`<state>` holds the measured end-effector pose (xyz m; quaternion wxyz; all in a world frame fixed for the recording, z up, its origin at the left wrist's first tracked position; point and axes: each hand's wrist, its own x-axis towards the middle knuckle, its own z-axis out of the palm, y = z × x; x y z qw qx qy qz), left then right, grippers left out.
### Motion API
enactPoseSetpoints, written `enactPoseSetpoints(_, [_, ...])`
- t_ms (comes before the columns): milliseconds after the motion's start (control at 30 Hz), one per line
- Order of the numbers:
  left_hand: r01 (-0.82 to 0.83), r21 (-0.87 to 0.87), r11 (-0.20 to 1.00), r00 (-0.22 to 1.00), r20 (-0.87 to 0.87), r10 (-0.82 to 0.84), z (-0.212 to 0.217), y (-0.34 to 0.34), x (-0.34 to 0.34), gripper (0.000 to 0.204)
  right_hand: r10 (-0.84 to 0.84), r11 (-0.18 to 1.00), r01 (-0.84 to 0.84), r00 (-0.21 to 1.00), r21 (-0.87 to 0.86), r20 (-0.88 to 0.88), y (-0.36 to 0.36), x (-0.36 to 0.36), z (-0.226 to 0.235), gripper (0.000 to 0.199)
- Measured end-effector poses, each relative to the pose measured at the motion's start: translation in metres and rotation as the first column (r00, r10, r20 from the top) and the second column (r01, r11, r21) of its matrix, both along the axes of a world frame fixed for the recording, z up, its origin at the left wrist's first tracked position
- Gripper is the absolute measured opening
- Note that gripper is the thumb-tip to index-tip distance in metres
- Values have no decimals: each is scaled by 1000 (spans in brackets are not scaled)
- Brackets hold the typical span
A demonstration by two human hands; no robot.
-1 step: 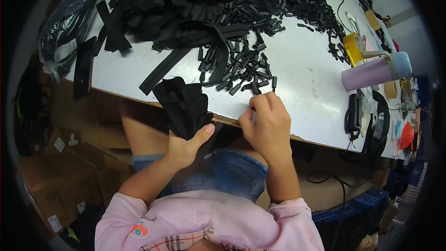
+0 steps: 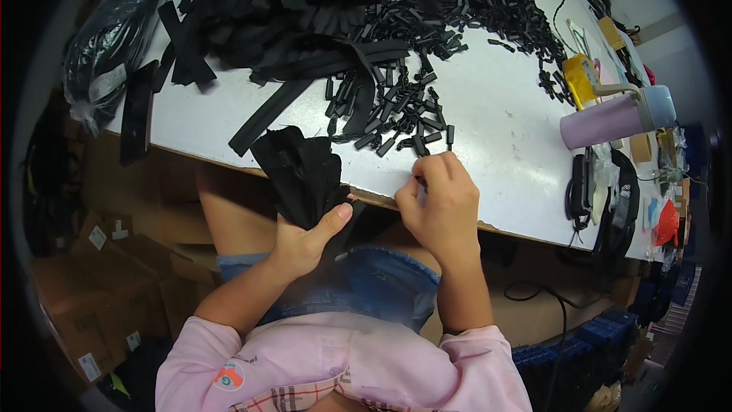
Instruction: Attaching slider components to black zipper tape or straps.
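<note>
My left hand [image 2: 309, 240] is closed around a bundle of black fabric strips [image 2: 301, 172], fanned upward at the table's front edge, with the thumb across its lower end. Over the white tabletop to the right, my right hand [image 2: 442, 202] has its fingers curled into a pinch; whatever lies between the fingertips is hidden. Just beyond those fingertips lies a loose group of small black zipper-pull-like pieces [image 2: 408, 118] with short cords. One long black strip [image 2: 271, 114] stretches from the large heap of strips [image 2: 267, 19] toward my left hand.
A bigger pile of the small black pieces [image 2: 480, 0] covers the back of the table. At the right stand a lilac bottle [image 2: 595, 122], a yellow tape roll [image 2: 581, 80] and a black mesh bag [image 2: 621, 198]. Cardboard boxes [image 2: 99, 290] sit at lower left.
My right hand has shifted very slightly to the right. My left hand and the bundle stay in place.
</note>
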<state>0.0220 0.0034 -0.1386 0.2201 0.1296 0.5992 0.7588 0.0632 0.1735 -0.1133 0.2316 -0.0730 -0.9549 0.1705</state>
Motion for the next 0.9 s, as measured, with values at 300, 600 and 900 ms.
enactPoseSetpoints(300, [-24,11,1000,997,78,23,-1,1,0,25,-164,910,84,972,-406,-168,24,15,-7,14])
enactPoseSetpoints(600, [42,53,998,996,78,-47,1,5,2,32,-89,995,83,985,47,149,21,24,8,13])
enactPoseSetpoints(900, [81,101,992,982,164,-97,4,9,3,36,-102,608,-1,992,-794,-79,14,36,7,9])
